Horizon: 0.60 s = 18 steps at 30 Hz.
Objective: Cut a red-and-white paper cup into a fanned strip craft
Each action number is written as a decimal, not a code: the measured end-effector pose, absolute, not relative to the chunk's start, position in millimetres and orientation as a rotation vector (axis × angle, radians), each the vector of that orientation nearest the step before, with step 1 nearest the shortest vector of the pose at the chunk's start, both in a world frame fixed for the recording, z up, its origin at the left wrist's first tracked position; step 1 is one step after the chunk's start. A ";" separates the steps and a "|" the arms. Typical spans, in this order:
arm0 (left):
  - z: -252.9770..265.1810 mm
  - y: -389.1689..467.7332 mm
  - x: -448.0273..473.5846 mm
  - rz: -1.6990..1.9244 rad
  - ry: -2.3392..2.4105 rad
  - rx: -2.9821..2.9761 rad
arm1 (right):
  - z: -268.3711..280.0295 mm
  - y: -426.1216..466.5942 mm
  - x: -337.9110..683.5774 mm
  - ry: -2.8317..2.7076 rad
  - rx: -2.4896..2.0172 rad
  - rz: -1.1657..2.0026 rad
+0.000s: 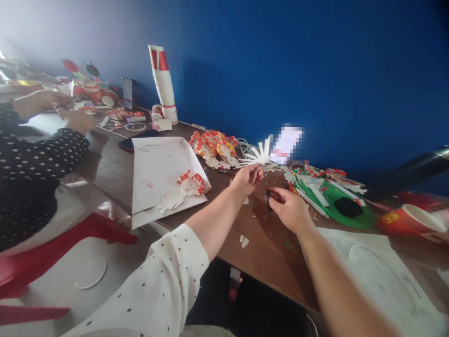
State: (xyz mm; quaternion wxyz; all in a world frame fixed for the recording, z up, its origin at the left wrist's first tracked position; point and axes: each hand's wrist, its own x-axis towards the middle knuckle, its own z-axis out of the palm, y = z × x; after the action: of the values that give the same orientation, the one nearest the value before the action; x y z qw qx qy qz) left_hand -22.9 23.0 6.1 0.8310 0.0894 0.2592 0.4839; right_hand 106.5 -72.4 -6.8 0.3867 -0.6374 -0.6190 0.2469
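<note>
My left hand (249,179) is closed on a white paper cup (260,155) cut into strips that fan outward above my fingers. In my right hand (287,206) is a pair of scissors (268,199) with dark handles. Its blades point up toward the paper strips, close by my left fingers; whether they touch the paper I cannot tell. Small white paper scraps (244,241) lie on the brown table (259,255) below my hands. Left of my hands, a white box lid (157,161) holds a paper figure (191,183) with a red and white fringe.
Behind the lid is a pile of red fringed paper pieces (213,145). A tall stack of paper cups (163,89) leans near the blue wall. On the right are a green disc (361,220) and a red paper cup (414,220). A co-worker's hands (72,112) work at left.
</note>
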 end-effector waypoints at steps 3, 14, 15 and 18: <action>6.3 22.9 -22.7 1.027 0.557 0.185 | -5.9 -72.1 105.8 -1.547 -1.601 0.680; 6.1 23.1 -21.7 1.028 0.571 0.180 | -5.4 -72.2 106.5 -1.533 -1.586 0.715; 6.6 22.8 -21.6 1.031 0.572 0.175 | -4.7 -72.4 106.6 -1.538 -1.582 0.705; 6.8 23.1 -21.3 1.040 0.577 0.161 | -1.0 -73.7 106.1 -1.579 -1.595 0.644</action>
State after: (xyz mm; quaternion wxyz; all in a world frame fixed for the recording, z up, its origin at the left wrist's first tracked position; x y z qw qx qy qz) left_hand -21.3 23.1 6.8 0.8254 0.0759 0.2714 0.4893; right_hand 106.1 -73.7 -1.0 0.3925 -0.6281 -0.6222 0.2536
